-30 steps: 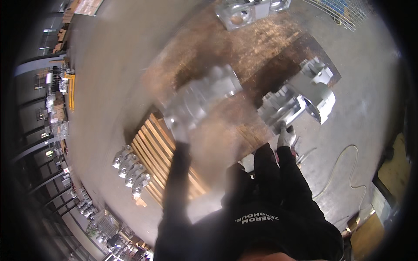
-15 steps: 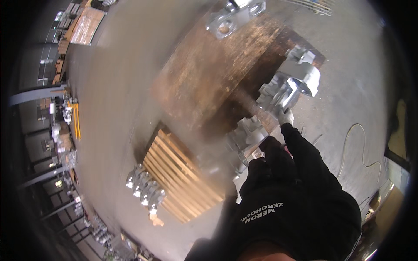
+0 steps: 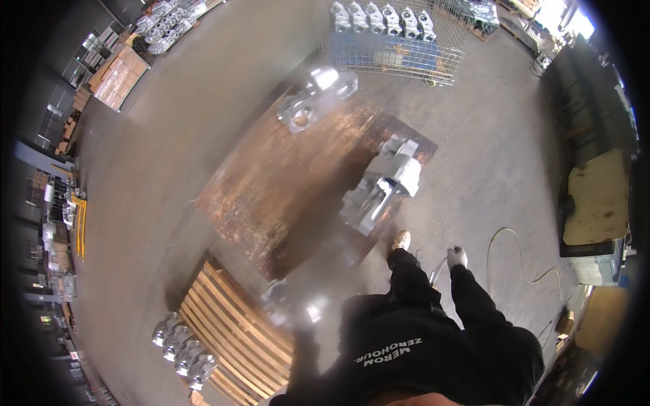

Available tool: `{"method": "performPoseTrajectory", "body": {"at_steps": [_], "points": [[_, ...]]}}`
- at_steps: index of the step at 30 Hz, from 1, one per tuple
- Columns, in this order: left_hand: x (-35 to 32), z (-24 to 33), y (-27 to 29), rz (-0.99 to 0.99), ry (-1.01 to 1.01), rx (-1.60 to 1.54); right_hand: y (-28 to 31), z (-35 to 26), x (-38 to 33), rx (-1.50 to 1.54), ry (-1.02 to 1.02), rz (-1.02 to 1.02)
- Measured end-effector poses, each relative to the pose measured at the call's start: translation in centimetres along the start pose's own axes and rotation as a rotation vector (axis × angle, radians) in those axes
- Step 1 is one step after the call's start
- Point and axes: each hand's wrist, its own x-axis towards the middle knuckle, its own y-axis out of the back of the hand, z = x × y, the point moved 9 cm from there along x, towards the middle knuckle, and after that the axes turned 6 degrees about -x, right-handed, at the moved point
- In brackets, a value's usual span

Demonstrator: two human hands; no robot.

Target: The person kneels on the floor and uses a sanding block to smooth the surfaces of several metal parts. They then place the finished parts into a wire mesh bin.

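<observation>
A silvery metal casting (image 3: 291, 304), blurred by motion, hangs between the table's near corner and the wooden pallet. My left hand is hidden behind the casting at the end of its dark sleeve; it appears to be carrying it. My right hand (image 3: 458, 258), in a whitish glove, is low over the floor to the right, its fingers curled and apart from the castings. What it may hold does not show clearly; a thin curved grey piece (image 3: 439, 269) is beside it. A large casting (image 3: 380, 189) sits along the right side of the rusty brown table (image 3: 271, 183).
Another casting (image 3: 315, 101) is on the table's far end. Several castings (image 3: 183, 350) line the slatted pallet (image 3: 233, 325) at lower left. A wire basket (image 3: 393, 61) with several castings stands beyond. A pale hose (image 3: 504, 233) curves over the floor at right.
The view has shifted, showing more of the far area. My left arm and its casting have swung left, off the table edge toward the pallet. My right hand has left the large casting.
</observation>
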Motion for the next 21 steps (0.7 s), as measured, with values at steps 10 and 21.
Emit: {"method": "performPoseTrajectory", "body": {"at_steps": [10,21], "points": [[-5.3,1.5,-47.1,-0.583,0.763,-0.787,4.4,25.3,16.8,0.121,-0.396,0.060],[-1.9,-1.1,-51.9,-0.172,0.859,-0.601,13.3,11.8,46.3,0.557,-0.271,-0.121]]}}
